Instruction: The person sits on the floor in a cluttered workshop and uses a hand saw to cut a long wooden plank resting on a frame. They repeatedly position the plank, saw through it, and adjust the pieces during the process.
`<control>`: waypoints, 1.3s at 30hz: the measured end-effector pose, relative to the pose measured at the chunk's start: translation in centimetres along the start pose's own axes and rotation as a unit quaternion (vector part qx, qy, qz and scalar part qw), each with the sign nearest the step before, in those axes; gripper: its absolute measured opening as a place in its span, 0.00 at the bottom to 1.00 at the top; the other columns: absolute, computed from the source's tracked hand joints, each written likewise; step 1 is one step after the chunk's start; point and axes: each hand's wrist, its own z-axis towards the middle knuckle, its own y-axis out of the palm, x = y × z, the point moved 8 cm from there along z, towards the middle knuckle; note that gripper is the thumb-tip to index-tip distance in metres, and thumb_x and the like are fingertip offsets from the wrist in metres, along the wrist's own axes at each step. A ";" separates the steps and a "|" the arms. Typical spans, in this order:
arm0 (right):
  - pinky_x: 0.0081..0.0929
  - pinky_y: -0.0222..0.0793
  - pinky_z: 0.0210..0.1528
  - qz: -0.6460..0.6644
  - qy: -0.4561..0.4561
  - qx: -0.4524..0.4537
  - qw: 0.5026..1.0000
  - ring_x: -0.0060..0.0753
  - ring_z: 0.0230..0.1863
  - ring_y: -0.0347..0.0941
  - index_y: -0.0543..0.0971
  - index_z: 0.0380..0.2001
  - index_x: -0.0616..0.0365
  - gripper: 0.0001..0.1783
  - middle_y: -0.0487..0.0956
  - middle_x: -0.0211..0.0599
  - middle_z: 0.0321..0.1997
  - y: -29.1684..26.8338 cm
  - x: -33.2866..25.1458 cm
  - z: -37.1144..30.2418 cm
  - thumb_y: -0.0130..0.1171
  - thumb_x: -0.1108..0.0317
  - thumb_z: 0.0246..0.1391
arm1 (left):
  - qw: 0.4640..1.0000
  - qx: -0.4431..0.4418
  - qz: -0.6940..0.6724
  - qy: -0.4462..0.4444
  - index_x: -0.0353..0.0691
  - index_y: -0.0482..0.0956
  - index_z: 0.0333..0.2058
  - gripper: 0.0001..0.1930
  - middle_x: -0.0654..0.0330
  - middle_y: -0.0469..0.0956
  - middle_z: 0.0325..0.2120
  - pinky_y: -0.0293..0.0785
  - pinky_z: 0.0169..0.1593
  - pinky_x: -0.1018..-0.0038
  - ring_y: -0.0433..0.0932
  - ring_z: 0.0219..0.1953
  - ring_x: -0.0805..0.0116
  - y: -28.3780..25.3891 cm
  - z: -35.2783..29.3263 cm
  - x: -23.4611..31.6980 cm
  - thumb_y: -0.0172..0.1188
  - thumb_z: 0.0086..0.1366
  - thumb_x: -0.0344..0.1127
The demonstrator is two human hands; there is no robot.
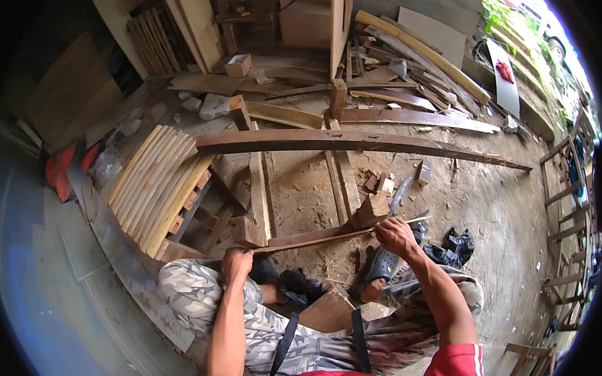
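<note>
A thin wooden strip (pixel 316 241) runs crosswise in front of my knees, along the near rail of a wooden frame (pixel 258 189). My left hand (pixel 237 262) is closed on the strip's left end, beside a block-like post (pixel 245 232). Toward the other end my right hand (pixel 395 236) grips it, with a short tip sticking out past the fingers. Another stout post (pixel 371 211) rises just left of my right hand. A blade-like metal tool (pixel 401 195) lies beyond that hand, partly hidden.
A long dark beam (pixel 352 140) lies across the frame's far side. Pale slats (pixel 158 186) form a curved panel at left. Scrap lumber (pixel 416 78) is piled at the back right. Black plastic (pixel 452 248) lies by my right foot; a ladder-like wooden frame (pixel 566 198) stands far right.
</note>
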 end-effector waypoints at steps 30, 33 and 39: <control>0.34 0.67 0.34 -0.014 -0.008 0.150 0.989 0.35 0.30 0.73 0.82 0.36 0.57 0.07 0.77 0.33 0.28 -19.1 -8.9 8.4 0.65 0.72 0.52 | 0.952 0.225 0.005 0.208 0.44 0.87 0.37 0.11 0.49 0.84 0.31 0.78 0.41 0.57 0.83 0.37 0.44 -23.3 -12.0 12.8 0.61 0.65 0.43; 0.36 0.70 0.37 -0.021 -0.020 0.193 0.981 0.39 0.31 0.75 0.83 0.35 0.56 0.05 0.80 0.36 0.31 -20.2 -7.0 14.8 0.64 0.71 0.54 | 0.937 0.237 -0.033 0.255 0.40 0.87 0.38 0.12 0.47 0.84 0.32 0.77 0.42 0.59 0.83 0.39 0.44 -27.9 -9.2 18.3 0.60 0.66 0.41; 0.40 0.74 0.43 0.004 0.004 0.176 0.984 0.45 0.39 0.79 0.84 0.34 0.54 0.07 0.82 0.38 0.33 -12.0 0.0 24.8 0.62 0.65 0.56 | 0.933 0.163 -0.107 0.302 0.28 0.77 0.55 0.22 0.46 0.84 0.44 0.76 0.54 0.67 0.83 0.48 0.58 -25.2 6.4 22.2 0.54 0.60 0.24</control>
